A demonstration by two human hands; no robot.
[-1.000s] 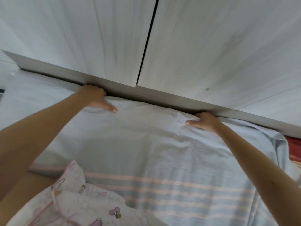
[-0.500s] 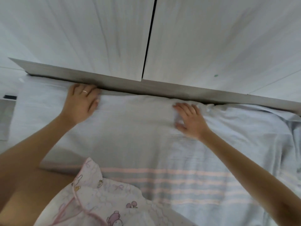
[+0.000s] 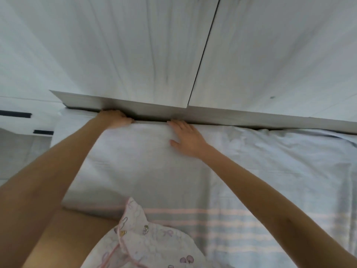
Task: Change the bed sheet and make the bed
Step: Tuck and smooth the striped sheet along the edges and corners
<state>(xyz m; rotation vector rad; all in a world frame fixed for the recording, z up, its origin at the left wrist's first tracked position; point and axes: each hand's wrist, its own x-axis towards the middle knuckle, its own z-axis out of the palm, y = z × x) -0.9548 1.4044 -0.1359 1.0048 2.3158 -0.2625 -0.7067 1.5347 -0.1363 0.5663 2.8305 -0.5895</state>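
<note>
A light blue bed sheet (image 3: 193, 180) with pink and white stripes near the bottom covers the mattress up to the grey headboard ledge (image 3: 241, 118). My left hand (image 3: 116, 119) is at the gap between mattress and ledge, its fingers curled over the sheet's top edge and their tips hidden in the gap. My right hand (image 3: 186, 139) lies flat on the sheet just to the right, fingers straight and spread, fingertips touching the ledge. Between the two hands the sheet is smooth. Further right, along the ledge, it lies wrinkled and bunched (image 3: 301, 138).
White wood-grain panels (image 3: 135, 55) rise behind the ledge, split by a dark vertical seam. A white bedside unit with black handles (image 3: 16, 114) stands at the left. My patterned pyjama top (image 3: 152, 244) hangs into the bottom of the view.
The view and both hands have shifted left along the headboard. My left hand went from flat to curled at the gap. My right hand slid up to the ledge.
</note>
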